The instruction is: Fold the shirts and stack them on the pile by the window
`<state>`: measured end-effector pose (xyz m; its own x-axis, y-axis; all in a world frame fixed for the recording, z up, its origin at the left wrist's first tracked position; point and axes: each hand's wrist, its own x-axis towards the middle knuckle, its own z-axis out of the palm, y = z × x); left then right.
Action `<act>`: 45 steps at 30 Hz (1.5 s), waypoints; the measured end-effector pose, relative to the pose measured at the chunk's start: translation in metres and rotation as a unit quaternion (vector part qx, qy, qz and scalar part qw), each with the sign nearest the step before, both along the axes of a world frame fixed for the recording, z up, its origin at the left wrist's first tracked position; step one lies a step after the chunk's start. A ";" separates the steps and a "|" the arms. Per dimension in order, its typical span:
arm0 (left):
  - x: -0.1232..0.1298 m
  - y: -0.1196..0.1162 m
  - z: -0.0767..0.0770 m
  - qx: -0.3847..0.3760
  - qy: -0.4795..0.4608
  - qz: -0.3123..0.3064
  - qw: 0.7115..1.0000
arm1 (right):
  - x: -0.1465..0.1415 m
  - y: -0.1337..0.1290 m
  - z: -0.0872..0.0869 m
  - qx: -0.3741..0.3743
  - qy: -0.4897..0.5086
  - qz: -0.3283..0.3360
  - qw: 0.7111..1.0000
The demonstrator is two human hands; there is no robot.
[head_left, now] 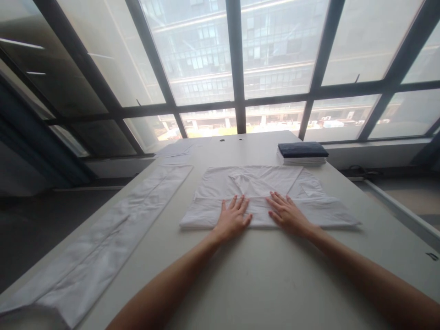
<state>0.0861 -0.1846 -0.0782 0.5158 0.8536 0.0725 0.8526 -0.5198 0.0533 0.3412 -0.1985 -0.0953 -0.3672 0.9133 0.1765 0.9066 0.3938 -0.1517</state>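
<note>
A white cloth garment lies spread on the white table, its near part folded over into a wide flat band. My left hand rests palm down on the left half of this band, fingers spread and pointing away from me. On the band right of its middle lies my right hand, also flat with the fingers apart. Neither hand grips anything. Both wrists come over the near edge of the cloth.
Along the table's left side runs a long folded white cloth. Flat white sheets lie at the far left. A dark folded cloth tops a white stack at the back right. Large windows stand beyond.
</note>
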 end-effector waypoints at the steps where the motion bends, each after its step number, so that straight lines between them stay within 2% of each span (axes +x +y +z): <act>1: 0.000 -0.001 0.000 -0.003 -0.001 0.014 1.000 | 0.002 0.000 -0.001 -0.003 -0.003 0.002 1.000; 4: -0.005 -0.001 0.000 -0.025 -0.004 0.057 0.998 | 0.006 0.001 -0.002 -0.012 -0.008 0.010 1.000; 6: -0.017 0.000 0.001 -0.047 -0.001 0.082 0.996 | 0.007 0.001 -0.002 -0.017 -0.008 0.014 1.000; 11: -0.077 0.001 0.003 -0.064 0.032 0.142 0.987 | 0.005 0.001 -0.002 -0.020 -0.002 0.017 1.000; 15: -0.126 -0.006 -0.001 -0.039 0.064 0.201 0.977 | 0.003 0.000 -0.001 -0.021 -0.004 0.015 1.000; 18: -0.144 -0.013 -0.002 -0.028 0.072 0.220 0.972 | 0.001 0.000 0.000 -0.019 -0.005 0.023 1.000; 20: -0.146 -0.013 0.003 -0.046 0.076 0.226 0.970 | 0.000 -0.001 0.000 -0.016 0.000 0.028 0.999; 22: -0.139 -0.011 0.013 -0.060 0.077 0.250 0.963 | -0.001 -0.001 -0.001 -0.010 0.005 0.029 1.000; 24: -0.121 -0.006 0.026 -0.029 0.067 0.260 0.963 | -0.002 -0.002 0.000 -0.007 0.009 0.029 1.000; 25: -0.108 -0.003 0.031 0.000 0.055 0.245 0.968 | -0.002 -0.002 0.000 -0.007 0.009 0.028 1.000; 26: -0.092 -0.001 0.035 0.028 0.041 0.207 0.977 | -0.002 -0.002 0.000 -0.009 0.009 0.028 1.000; 28: -0.056 0.002 0.037 0.038 0.004 0.094 0.995 | -0.003 -0.002 0.002 -0.012 0.006 0.026 1.000; 31: -0.004 0.004 0.028 0.004 -0.031 -0.060 0.998 | -0.003 -0.002 0.004 -0.015 -0.005 0.023 1.000; 33: 0.019 0.006 0.019 -0.009 -0.038 -0.115 0.993 | -0.003 -0.002 0.003 -0.017 -0.010 0.021 1.000; 35: 0.029 0.007 0.009 -0.018 -0.034 -0.140 0.989 | -0.002 -0.001 0.002 -0.019 -0.010 0.018 1.000; 38: 0.030 0.010 0.000 -0.024 -0.025 -0.146 0.989 | -0.002 0.000 0.000 -0.017 -0.004 0.017 1.000; 42: 0.025 0.012 -0.002 -0.021 -0.020 -0.141 0.990 | 0.001 0.001 -0.001 -0.020 0.007 0.033 0.999; 45: 0.025 0.012 -0.002 -0.023 -0.013 -0.144 0.989 | 0.019 0.002 -0.001 -0.026 0.005 0.052 0.998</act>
